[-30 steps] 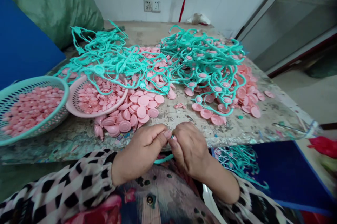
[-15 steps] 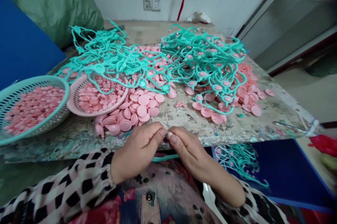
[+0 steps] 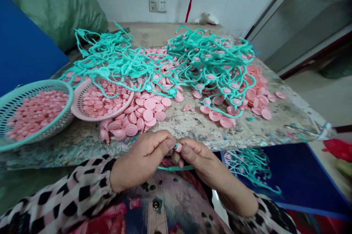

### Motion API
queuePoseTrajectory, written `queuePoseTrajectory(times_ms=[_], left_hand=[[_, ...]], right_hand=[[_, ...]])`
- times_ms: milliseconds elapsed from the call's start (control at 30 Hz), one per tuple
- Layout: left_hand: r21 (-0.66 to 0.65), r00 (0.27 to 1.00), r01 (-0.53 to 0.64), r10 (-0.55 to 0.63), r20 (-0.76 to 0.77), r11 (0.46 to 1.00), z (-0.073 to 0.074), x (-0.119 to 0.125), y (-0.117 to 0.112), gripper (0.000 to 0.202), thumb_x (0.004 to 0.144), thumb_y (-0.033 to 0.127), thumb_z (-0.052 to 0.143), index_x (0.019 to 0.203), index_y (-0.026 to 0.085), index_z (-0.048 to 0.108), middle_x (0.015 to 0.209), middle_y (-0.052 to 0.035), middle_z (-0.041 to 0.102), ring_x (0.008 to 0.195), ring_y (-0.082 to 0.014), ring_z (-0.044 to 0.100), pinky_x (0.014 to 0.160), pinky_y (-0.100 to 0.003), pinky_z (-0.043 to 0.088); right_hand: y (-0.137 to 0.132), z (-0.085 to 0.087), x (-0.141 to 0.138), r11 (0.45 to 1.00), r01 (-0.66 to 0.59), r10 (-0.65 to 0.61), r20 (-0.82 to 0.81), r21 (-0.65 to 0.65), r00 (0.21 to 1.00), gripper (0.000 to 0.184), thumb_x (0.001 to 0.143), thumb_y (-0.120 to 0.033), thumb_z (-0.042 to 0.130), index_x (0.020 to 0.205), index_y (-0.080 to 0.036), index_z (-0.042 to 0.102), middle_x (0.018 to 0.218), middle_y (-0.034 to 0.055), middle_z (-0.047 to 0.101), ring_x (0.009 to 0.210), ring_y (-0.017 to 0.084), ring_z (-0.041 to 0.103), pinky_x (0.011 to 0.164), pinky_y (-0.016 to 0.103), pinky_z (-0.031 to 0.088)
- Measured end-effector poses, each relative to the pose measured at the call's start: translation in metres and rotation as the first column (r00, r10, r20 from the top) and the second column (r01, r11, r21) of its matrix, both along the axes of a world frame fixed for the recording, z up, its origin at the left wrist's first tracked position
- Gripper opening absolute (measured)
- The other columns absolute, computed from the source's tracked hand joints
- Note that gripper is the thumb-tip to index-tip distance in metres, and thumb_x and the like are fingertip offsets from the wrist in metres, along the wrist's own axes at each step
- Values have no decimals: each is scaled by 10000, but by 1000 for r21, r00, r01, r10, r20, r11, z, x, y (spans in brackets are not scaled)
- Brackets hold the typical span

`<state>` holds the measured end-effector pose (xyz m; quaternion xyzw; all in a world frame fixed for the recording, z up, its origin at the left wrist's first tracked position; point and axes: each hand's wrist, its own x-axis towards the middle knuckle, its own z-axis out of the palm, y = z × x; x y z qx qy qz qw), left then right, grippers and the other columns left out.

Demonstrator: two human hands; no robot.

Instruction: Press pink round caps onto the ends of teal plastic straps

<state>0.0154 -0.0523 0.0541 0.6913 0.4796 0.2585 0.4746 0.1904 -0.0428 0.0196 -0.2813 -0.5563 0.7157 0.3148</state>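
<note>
My left hand (image 3: 143, 158) and my right hand (image 3: 198, 157) meet at the near edge of the table, fingers pinched together. Between the fingertips sits a small pink piece (image 3: 178, 147) on the end of a teal plastic tube (image 3: 176, 168), which curves down below both hands over my lap. Pink round discs (image 3: 143, 114) lie heaped just beyond the hands.
A teal basket (image 3: 62, 89) of pink pieces and a pink basket (image 3: 75, 107) stand at the left on the stained table (image 3: 264, 135). Two tangles of teal tubes (image 3: 214, 61) cover the table's far half. More teal tubes (image 3: 247, 168) hang below the right edge.
The right hand has turned and dropped slightly, so the pink piece between the fingertips now shows. The left hand has barely moved.
</note>
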Motion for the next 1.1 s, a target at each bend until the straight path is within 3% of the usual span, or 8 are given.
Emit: queuePoseTrajectory(times_ms=[100,200,267,367,467,700,867,1100], left_hand=[[52,1000,-23,24,-18,998,0,0,-1,293,951,276,378,712,169,509,668,37,532,647,-100,492,640,-228,356],[101,997,-27,35,-76,994,0,0,-1,285,954,281,380,712,175,487,656,46,492,636,-98,463,614,-228,330],[108,992,-32,45,-114,994,-1,1,-2,290,960,289,371,717,176,484,656,45,486,641,-101,460,610,-235,320],[113,989,-61,75,-129,992,-1,3,-4,300,963,300,365,718,178,486,656,43,496,644,-105,468,610,-238,319],[118,990,-64,78,-121,991,0,4,-6,304,964,299,367,710,178,484,648,46,502,636,-101,477,605,-234,322],[120,985,-7,28,-172,993,7,4,-8,334,970,309,343,706,177,499,653,34,517,642,-112,494,605,-248,327],[116,988,-2,19,-151,993,9,7,-10,300,970,279,355,734,186,515,685,44,554,675,-101,526,642,-232,351],[197,968,-82,125,-215,977,1,14,-19,318,973,293,334,700,190,459,625,39,501,608,-114,482,566,-243,315]], right_hand=[[-3,3,1,986,40,-62,137,162,989,329,954,-412,421,726,-186,494,670,-24,458,633,107,436,609,236,371],[-6,5,0,899,58,-195,275,435,941,307,980,-334,366,722,-192,456,668,-22,439,628,114,426,598,243,355],[-9,4,-1,756,32,-335,344,654,877,282,985,-269,340,743,-186,461,681,-5,454,642,130,427,608,264,346],[-11,-2,-2,452,-75,-580,356,889,733,231,967,-210,359,790,-169,501,707,37,501,672,169,422,630,310,333],[-10,-5,-1,293,-176,-676,334,940,657,175,941,-192,407,815,-162,524,723,61,534,695,194,436,651,336,350],[-8,7,9,150,-319,-708,327,936,626,136,899,-201,470,980,-131,553,769,91,575,749,235,471,688,386,393],[-8,8,11,160,-322,-635,347,933,690,136,886,-151,435,969,-135,541,743,77,572,719,220,473,687,377,406],[-16,2,-1,361,-85,-595,300,929,745,167,870,-68,358,812,-182,466,695,43,501,658,186,431,609,316,370]])
